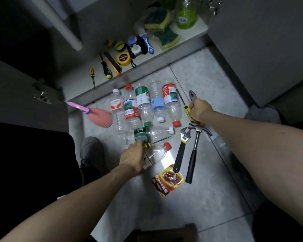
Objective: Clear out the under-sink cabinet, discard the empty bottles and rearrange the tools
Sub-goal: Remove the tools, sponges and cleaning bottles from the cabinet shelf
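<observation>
Several empty plastic bottles lie side by side on the tiled floor before the open cabinet. My left hand grips a small yellow-black screwdriver whose shaft points right over a red-capped bottle. My right hand holds pliers by their handles, beside a long yellow-handled screwdriver. An adjustable wrench and a hammer lie just below that hand. On the cabinet floor sit screwdrivers, a utility knife and a tape measure.
Sponges, a green detergent bottle and a blue brush fill the cabinet's right side. A pink plunger lies left of the bottles. A red-yellow packet lies on the floor. A white pipe crosses the cabinet. My shoe is at left.
</observation>
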Action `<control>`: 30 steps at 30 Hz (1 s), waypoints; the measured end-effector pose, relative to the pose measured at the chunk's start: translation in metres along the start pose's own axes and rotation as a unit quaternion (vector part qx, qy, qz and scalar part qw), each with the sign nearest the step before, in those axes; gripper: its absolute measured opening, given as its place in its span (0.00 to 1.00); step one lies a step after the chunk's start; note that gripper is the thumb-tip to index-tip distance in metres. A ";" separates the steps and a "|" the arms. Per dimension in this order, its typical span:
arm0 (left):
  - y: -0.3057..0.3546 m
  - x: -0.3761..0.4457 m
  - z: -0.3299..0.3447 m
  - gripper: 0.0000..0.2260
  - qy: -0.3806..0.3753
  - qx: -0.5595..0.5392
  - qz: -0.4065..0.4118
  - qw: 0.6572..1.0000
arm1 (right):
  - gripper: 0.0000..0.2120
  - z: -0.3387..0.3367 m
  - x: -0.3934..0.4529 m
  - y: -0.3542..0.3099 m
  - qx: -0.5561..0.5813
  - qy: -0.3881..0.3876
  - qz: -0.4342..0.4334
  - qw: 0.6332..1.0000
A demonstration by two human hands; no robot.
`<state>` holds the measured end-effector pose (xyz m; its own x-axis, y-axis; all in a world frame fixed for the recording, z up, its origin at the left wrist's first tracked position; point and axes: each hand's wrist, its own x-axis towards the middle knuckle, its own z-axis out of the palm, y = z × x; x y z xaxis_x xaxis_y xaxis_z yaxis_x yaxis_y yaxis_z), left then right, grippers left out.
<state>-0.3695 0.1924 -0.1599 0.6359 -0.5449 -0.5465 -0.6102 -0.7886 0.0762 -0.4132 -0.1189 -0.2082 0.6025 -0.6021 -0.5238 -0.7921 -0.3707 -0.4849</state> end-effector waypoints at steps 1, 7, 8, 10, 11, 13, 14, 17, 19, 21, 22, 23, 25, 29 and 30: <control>-0.003 0.000 0.001 0.16 0.001 -0.009 0.000 1.000 | 0.15 0.001 -0.001 -0.003 0.002 -0.006 0.000 1.000; -0.018 0.006 -0.003 0.15 0.043 -0.061 -0.006 0.997 | 0.13 -0.007 -0.001 -0.028 0.056 0.025 -0.034 0.998; -0.021 0.008 -0.007 0.15 0.056 -0.065 0.002 0.996 | 0.13 -0.011 -0.002 -0.036 0.064 0.038 -0.047 0.996; -0.029 0.014 -0.018 0.14 0.083 -0.083 0.019 0.993 | 0.14 -0.017 -0.001 -0.056 0.074 0.055 -0.080 0.993; -0.033 0.019 -0.026 0.12 0.097 -0.092 0.024 0.991 | 0.14 -0.019 -0.001 -0.069 0.082 0.062 -0.098 0.990; -0.040 0.032 -0.045 0.10 0.128 -0.102 0.029 0.986 | 0.13 -0.023 0.002 -0.097 0.098 0.076 -0.132 0.983; -0.044 0.040 -0.057 0.09 0.148 -0.106 0.028 0.983 | 0.12 -0.024 0.004 -0.113 0.104 0.082 -0.150 0.980; -0.053 0.064 -0.100 0.07 0.212 -0.117 0.030 0.970 | 0.10 -0.026 0.008 -0.165 0.114 0.088 -0.210 0.967; -0.060 0.081 -0.133 0.06 0.256 -0.104 0.044 0.960 | 0.10 -0.027 0.011 -0.201 0.101 0.092 -0.246 0.959; -0.070 0.097 -0.165 0.07 0.288 -0.098 0.043 0.952 | 0.11 -0.027 0.015 -0.234 0.073 0.100 -0.264 0.956; -0.076 0.106 -0.180 0.07 0.300 -0.100 0.029 0.948 | 0.10 -0.026 0.017 -0.249 0.057 0.098 -0.268 0.957; -0.083 0.115 -0.193 0.07 0.308 -0.101 0.007 0.946 | 0.10 -0.023 0.021 -0.263 0.038 0.092 -0.269 0.958; -0.098 0.134 -0.214 0.08 0.293 -0.099 -0.052 0.950 | 0.09 -0.014 0.028 -0.287 0.000 0.077 -0.265 0.961; -0.139 0.171 -0.231 0.11 0.234 -0.119 -0.155 0.952 | 0.09 0.014 0.045 -0.321 -0.052 0.072 -0.256 0.963; -0.150 0.179 -0.230 0.12 0.226 -0.123 -0.170 0.951 | 0.09 0.022 0.049 -0.328 -0.077 0.079 -0.261 0.959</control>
<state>-0.0555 0.1469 -0.0772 0.9490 -0.2694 -0.1638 -0.2393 -0.9538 0.1819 -0.1214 -0.0109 -0.0903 0.9080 -0.4012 -0.1202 -0.3994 -0.7431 -0.5370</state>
